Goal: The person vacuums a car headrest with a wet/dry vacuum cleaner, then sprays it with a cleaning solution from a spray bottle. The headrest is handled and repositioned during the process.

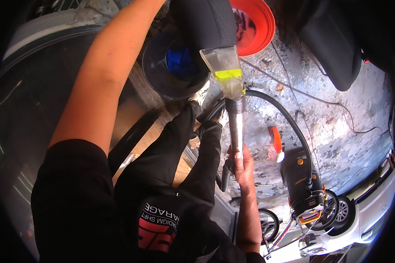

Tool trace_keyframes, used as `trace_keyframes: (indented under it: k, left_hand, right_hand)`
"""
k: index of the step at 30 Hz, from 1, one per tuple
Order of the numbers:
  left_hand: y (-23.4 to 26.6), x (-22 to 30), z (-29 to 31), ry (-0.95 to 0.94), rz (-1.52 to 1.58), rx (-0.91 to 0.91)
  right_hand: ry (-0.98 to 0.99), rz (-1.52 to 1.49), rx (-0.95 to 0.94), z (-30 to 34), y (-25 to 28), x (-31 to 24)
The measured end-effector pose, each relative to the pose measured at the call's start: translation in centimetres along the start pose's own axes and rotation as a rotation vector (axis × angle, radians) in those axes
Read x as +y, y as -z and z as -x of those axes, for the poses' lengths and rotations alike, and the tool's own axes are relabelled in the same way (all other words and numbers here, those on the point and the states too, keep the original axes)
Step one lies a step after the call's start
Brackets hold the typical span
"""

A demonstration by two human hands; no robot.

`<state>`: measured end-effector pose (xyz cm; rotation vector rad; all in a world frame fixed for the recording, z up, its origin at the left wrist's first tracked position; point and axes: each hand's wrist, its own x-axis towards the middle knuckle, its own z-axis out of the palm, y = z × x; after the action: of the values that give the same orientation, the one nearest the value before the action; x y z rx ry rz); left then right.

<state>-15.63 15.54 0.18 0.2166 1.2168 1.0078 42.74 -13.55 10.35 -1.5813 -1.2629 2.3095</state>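
My right hand [244,165] is closed around the metal tube of a vacuum wand. The wand's clear, flared nozzle [224,65] has a bright yellow-green strip across it. Its wide mouth meets the lower edge of a dark padded piece, seemingly a car seat part [204,22]; whether they touch I cannot tell. A ribbed black hose [289,117] curves away beside the wand. My left arm stretches up past the top edge of the picture, so my left hand is hidden.
An orange-red basin [267,28] and a black bucket with blue cloth inside [156,72] stand ahead. On the mottled floor are a black vacuum machine [300,175], an orange-and-white brush-like item [275,142] and trailing cables. Another dark seat [333,52] is far right; a bicycle and white car are lower right.
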Motion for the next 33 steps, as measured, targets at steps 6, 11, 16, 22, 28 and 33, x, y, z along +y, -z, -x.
trace_keyframes:
  k: [6, 11, 16, 22, 28, 33]
  left_hand:
    - [-0.6, 0.0, 0.8, 0.012, -0.022, 0.131]
    - [0.5, 0.3, 1.2, -0.024, -0.055, 0.125]
    - [-0.3, 0.0, 3.0, -0.039, -0.082, 0.123]
    - [0.6, -0.8, 4.5, -0.082, -0.185, 0.180]
    - [3.0, -1.2, 7.1, -0.082, -0.073, 0.160]
    - [1.6, -1.3, 6.7, -0.100, -0.099, 0.245]
  right_hand:
    - [-0.052, 0.129, 0.003, 3.9, 1.5, 2.5]
    - [-0.077, -0.058, 0.014, 6.3, 1.0, -6.1]
    - [0.052, 0.085, -0.013, -2.4, 1.0, -13.2]
    - [0.006, 0.071, -0.168, -9.2, 0.4, -15.9]
    - [-0.071, 0.004, -0.242, -4.8, 0.6, -11.0]
    - [-0.094, -0.081, -0.231, -2.2, 0.7, -7.6]
